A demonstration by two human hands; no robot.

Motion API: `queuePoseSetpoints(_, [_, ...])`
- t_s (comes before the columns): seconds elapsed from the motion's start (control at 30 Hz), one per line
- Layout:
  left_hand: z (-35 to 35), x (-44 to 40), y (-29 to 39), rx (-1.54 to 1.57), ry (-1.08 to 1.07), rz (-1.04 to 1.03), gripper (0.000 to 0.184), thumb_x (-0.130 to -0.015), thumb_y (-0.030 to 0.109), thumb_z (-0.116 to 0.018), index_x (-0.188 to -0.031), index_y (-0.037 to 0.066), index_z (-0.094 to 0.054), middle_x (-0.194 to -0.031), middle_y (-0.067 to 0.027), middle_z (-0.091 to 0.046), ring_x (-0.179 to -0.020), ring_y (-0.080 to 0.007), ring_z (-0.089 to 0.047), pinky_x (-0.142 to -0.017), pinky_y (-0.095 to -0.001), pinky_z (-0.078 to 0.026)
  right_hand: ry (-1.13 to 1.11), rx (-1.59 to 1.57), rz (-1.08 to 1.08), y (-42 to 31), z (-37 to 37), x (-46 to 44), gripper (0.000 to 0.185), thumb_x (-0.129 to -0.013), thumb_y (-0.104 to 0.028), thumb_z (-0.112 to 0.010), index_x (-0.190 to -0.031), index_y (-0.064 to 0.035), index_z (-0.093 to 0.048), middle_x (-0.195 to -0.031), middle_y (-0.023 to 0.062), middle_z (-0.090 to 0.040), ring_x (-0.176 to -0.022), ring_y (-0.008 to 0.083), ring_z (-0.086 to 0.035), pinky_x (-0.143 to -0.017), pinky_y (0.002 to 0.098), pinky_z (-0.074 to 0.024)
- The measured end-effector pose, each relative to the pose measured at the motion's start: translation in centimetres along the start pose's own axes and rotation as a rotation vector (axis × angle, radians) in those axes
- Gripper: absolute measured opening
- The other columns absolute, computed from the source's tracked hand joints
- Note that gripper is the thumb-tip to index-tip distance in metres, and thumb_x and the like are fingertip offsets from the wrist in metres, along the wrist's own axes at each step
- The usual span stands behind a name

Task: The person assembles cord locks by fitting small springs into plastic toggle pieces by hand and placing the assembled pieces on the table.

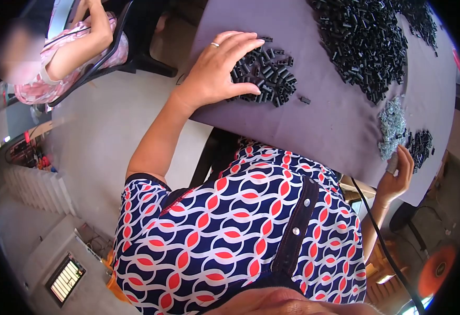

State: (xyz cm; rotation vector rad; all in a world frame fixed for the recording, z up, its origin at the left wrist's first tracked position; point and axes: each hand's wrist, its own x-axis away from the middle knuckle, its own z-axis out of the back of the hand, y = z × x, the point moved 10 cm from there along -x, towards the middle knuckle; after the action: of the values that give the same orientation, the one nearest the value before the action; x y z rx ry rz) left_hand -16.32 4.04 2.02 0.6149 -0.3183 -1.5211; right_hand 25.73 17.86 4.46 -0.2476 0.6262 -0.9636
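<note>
My left hand (pixel 217 71) curves around the left side of a heap of small black tube-like parts (pixel 277 79) on the table. Its thumb and fingers are spread well apart, and a ring shows on one finger. A single black part (pixel 305 100) lies just right of that heap. At the near right edge of the table, my right hand (pixel 399 176) has its fingertips drawn together beside a pile of small shiny grey pieces (pixel 392 126). Something grey wraps a digit of this hand. Whatever its fingertips hold is too small to make out. A smaller black pile (pixel 421 149) lies just right of it.
A large mound of black parts (pixel 363 47) covers the far right of the purple-grey tabletop (pixel 340 131). Another person (pixel 77 58) sits at the upper left on a dark chair (pixel 146 58). A black cable (pixel 374 226) hangs near my right arm, with an orange round object (pixel 437 270) below.
</note>
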Motion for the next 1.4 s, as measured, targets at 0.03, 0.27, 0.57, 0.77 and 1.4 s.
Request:
queuePoseSetpoints(0.03, [0.0,0.0,-0.1,-0.008,0.03,0.02,0.079,-0.07,0.033,-0.087,-0.139,0.012,-0.056,-0.142,-0.0095,-0.055,-0.133,-0.0333,-0.046,-0.111,-0.0433,-0.04,-0.017,0.016,0.035,-1.0,-0.6,0.0,0.018,-0.092,0.002,-0.066,-0.109,-0.0011,-0.071,-0.113,0.0124,-0.071,-0.103,0.0249,-0.068,-0.084,0.0326,-0.0574])
queuePoseSetpoints(0.27, [1.0,-0.1,-1.5,0.127,0.147,0.085,0.056,-0.079,0.015,-0.08,-0.132,0.01,-0.062,-0.133,-0.0083,-0.064,-0.127,-0.0285,-0.054,-0.109,-0.0389,-0.042,-0.06,-0.056,0.012,-1.9,-2.6,0.5,0.027,-0.085,0.009,-0.064,-0.109,-0.0028,-0.071,-0.111,0.0112,-0.071,-0.104,0.026,-0.069,-0.083,0.0315,-0.0555])
queuePoseSetpoints(0.57, [1.0,-0.5,-3.2,0.304,0.163,0.157,0.051,-0.08,0.015,-0.079,-0.129,0.009,-0.065,-0.126,-0.0077,-0.067,-0.122,-0.0264,-0.057,-0.105,-0.037,-0.045,-0.039,-0.081,0.005,-0.9,-3.8,1.7,0.028,-0.089,0.009,-0.061,-0.113,-0.0025,-0.07,-0.117,0.0112,-0.069,-0.106,0.0221,-0.067,-0.082,0.0279,-0.0547])
queuePoseSetpoints(0.77, [0.4,-1.4,-0.5,-0.073,0.139,0.014,0.073,-0.066,0.034,-0.089,-0.13,0.012,-0.062,-0.135,-0.0061,-0.061,-0.121,-0.0318,-0.053,-0.104,-0.0429,-0.045,-0.052,-0.019,0.03,-1.7,-4.2,1.2,0.03,-0.087,0.011,-0.06,-0.112,-0.002,-0.07,-0.118,0.0121,-0.069,-0.109,0.0254,-0.066,-0.091,0.0316,-0.053])
queuePoseSetpoints(1.4, [-0.3,-5.3,-2.7,0.024,0.097,0.13,0.019,-0.087,0.017,-0.072,-0.101,0.004,-0.07,-0.098,-0.01,-0.064,-0.1,-0.0264,-0.062,-0.086,-0.0357,-0.049,-0.089,-0.04,0.029,-2.6,-4.8,0.8,0.037,-0.076,0.012,-0.06,-0.108,-0.0012,-0.069,-0.114,0.0132,-0.069,-0.107,0.0317,-0.067,-0.095,0.0371,-0.0519])
